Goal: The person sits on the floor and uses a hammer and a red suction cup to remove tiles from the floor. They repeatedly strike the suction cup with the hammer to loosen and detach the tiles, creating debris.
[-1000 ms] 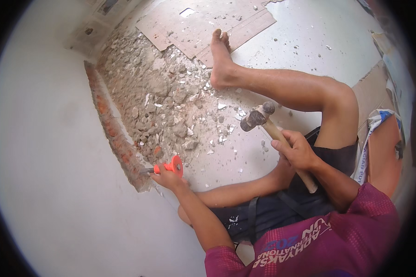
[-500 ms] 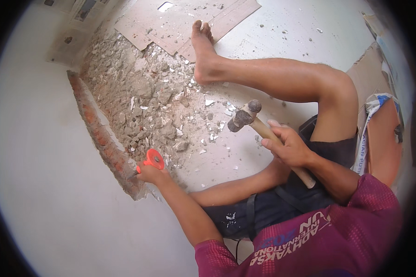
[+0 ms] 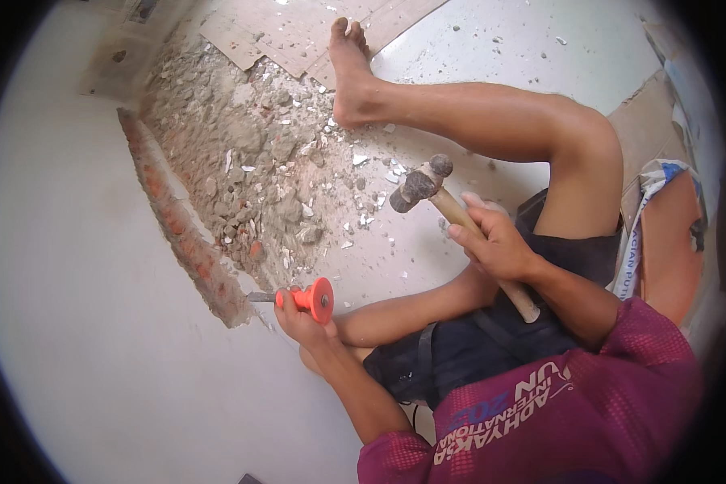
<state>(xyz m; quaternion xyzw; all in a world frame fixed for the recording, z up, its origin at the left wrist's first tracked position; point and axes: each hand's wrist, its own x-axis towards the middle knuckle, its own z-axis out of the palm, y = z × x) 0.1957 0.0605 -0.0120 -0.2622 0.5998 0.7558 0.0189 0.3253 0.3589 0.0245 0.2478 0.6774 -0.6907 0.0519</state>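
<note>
My left hand (image 3: 300,324) is closed round the orange grip of a chisel (image 3: 321,300), which has a round orange guard at its struck end. Its metal shaft points left, with the tip at the lower end of a rough channel (image 3: 173,214) cut in the white wall, where red brick shows. Whether the tip touches the wall I cannot tell. In my right hand (image 3: 498,242) is a ball-peen hammer (image 3: 418,184), gripped partway along its wooden handle, its dusty head raised over the floor and apart from the chisel.
Rubble (image 3: 246,161) of broken plaster and brick lies along the wall foot. Beyond it is a dusty cardboard sheet (image 3: 290,36). My bare legs (image 3: 476,121) frame the floor between. At the right stands an open bag (image 3: 669,234) with a white edge.
My left hand has drawn the chisel right, away from the channel, and turned it so its shaft shows. The hammer remains in my right hand, held much as before.
</note>
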